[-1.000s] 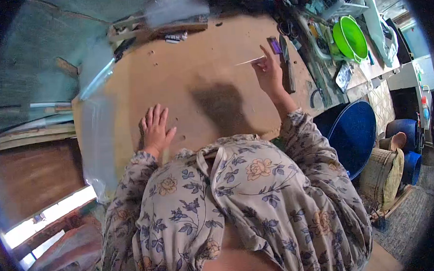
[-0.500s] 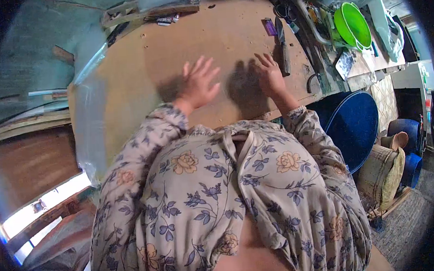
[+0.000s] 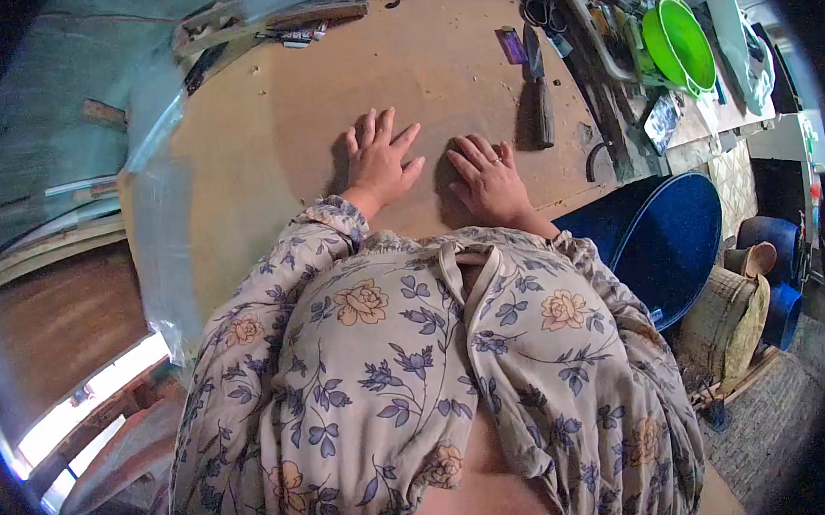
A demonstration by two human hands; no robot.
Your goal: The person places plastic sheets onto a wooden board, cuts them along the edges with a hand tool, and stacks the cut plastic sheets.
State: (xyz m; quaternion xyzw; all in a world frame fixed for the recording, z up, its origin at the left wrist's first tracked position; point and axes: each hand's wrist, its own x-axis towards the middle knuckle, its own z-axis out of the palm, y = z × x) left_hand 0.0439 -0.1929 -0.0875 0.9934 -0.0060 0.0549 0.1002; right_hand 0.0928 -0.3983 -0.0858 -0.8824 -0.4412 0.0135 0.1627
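Observation:
My left hand (image 3: 381,164) lies palm down on the brown wooden tabletop (image 3: 319,85), its fingers spread. Beside it on the right, my right hand (image 3: 492,181) also rests on the board, fingers stretched forward, a ring on one of them. Neither holds anything. A knife (image 3: 541,101) with a dark handle lies beyond my right hand, apart from it. Next to its blade sits a small purple object (image 3: 511,45) whose kind I cannot make out. A dark curved piece (image 3: 598,161) lies near the right edge of the board.
Scissors (image 3: 537,10) lie at the back right, near a bright green basin (image 3: 678,48). A large blue barrel (image 3: 678,244) stands below the table's right side, with a woven basket (image 3: 719,321) behind it. Clear plastic sheeting (image 3: 164,242) hangs over the left edge.
My right hand has moved left and back toward my body, away from the knife, and now rests on the board. My left hand has settled flat, nearly in the same spot.

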